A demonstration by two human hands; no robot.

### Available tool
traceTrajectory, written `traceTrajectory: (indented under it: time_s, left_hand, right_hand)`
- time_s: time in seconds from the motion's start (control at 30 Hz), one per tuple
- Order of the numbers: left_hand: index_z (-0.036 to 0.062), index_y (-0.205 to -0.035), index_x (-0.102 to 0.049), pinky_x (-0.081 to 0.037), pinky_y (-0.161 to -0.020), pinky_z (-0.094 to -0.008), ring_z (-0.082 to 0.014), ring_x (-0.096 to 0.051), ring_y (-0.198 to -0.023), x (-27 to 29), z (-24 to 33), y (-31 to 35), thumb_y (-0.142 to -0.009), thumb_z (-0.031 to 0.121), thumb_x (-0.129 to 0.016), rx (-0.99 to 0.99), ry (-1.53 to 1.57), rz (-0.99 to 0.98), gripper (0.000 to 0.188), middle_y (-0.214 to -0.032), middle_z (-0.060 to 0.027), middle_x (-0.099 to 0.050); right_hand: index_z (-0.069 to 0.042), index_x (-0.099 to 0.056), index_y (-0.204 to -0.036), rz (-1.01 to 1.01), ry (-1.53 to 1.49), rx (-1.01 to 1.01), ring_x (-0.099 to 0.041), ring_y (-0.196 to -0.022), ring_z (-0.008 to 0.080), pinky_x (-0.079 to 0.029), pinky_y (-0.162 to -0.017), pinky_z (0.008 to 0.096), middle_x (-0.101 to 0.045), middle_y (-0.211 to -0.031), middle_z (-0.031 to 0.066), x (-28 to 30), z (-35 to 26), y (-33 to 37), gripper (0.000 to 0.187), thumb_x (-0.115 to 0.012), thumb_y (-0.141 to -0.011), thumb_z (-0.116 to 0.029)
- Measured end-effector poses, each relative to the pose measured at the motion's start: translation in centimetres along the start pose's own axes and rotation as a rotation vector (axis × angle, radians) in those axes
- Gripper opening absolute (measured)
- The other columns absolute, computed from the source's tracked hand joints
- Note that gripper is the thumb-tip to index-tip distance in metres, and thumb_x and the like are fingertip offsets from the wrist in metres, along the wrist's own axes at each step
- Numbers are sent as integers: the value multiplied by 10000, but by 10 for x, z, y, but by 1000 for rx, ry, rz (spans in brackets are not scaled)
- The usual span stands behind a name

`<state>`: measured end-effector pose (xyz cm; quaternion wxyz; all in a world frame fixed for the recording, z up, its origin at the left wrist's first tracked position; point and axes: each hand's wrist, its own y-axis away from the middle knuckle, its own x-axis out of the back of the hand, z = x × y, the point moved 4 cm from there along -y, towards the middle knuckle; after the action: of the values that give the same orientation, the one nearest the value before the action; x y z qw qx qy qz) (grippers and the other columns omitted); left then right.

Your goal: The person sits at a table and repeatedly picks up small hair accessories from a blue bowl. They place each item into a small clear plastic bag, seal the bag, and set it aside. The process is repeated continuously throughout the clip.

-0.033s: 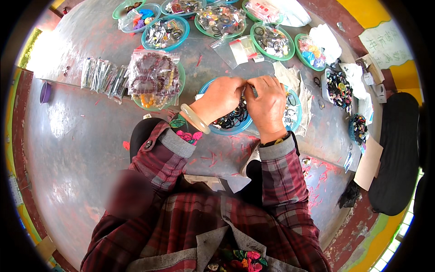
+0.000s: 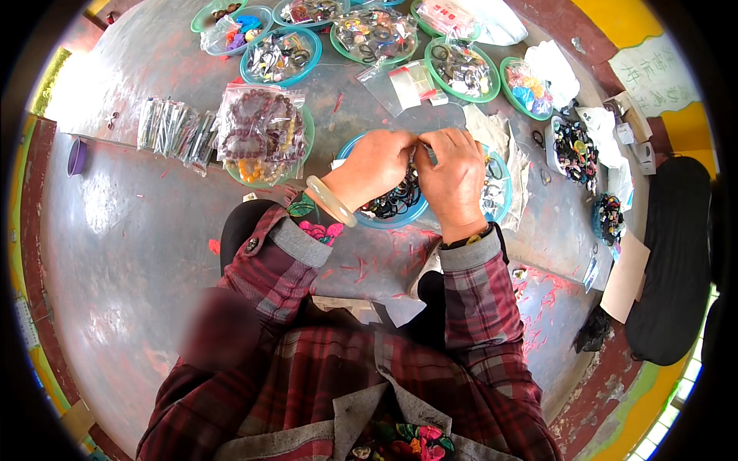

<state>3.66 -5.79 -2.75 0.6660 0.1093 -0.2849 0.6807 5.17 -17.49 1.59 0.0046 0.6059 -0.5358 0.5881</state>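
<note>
My left hand [image 2: 377, 167], with a pale bangle [image 2: 330, 201] on its wrist, and my right hand [image 2: 452, 180] meet fingertip to fingertip. Both are closed in a pinch; whatever lies between the fingers is too small and hidden to name. Directly below them is a blue basin [image 2: 400, 220] of black elastic hair ties [image 2: 390, 201], partly covered by the hands. Beside my right hand, a second light-blue bowl [image 2: 505, 201] holds small dark and pale pieces that I cannot make out clearly.
A bag of beaded bracelets [image 2: 257, 127] tops a green bowl at left, beside slim wrapped packets [image 2: 171, 131]. Several bowls of bagged trinkets, including a green bowl [image 2: 492, 92], line the back. At right are a white tray [image 2: 552, 150] and cardboard [image 2: 623, 280].
</note>
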Motion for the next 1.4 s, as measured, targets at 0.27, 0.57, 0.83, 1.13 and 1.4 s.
traceTrajectory:
  time_s: [0.27,0.57,0.83,1.13,1.4]
  left_hand:
    - [49,-925,-608,-444,-621,-437,-399,-560,-759,-3,0,1,-787,76,-493,-18,-129,-51,182,-789,-212,-588]
    - [39,-886,-606,-446,-625,-435,-394,-564,-749,-2,1,2,-777,75,-495,-13,-122,-39,160,-775,-208,-592]
    - [36,-880,-614,-447,-630,-434,-398,-566,-755,-3,2,2,-765,66,-487,4,-123,-89,174,-781,-217,-593]
    - [49,-909,-630,-453,-610,-392,-372,-577,-739,-3,0,0,-797,107,-520,39,-42,-32,168,-784,-207,-584]
    - [40,-912,-638,-455,-598,-354,-352,-587,-707,2,-1,-2,-803,147,-547,61,40,-35,177,-772,-213,-576]
  right_hand:
    - [-80,-549,-685,-60,50,-5,-534,-707,260,-380,-621,380,-547,-703,55,-3,0,2,73,-612,-648,-75]
    - [-76,-550,-672,-75,47,-4,-536,-713,259,-383,-627,380,-549,-705,57,-3,-2,2,71,-612,-639,-85]
    - [-73,-555,-671,-101,43,-5,-539,-719,261,-385,-638,377,-553,-706,60,-3,0,2,69,-611,-636,-92]
    - [-37,-617,-685,-64,-329,-307,-574,-642,227,-442,-585,320,-604,-696,77,-7,20,5,40,-631,-648,-37]
    - [0,-645,-770,-182,-713,-687,-487,-596,51,-413,-559,200,-581,-679,5,-13,36,10,76,-615,-708,-32]
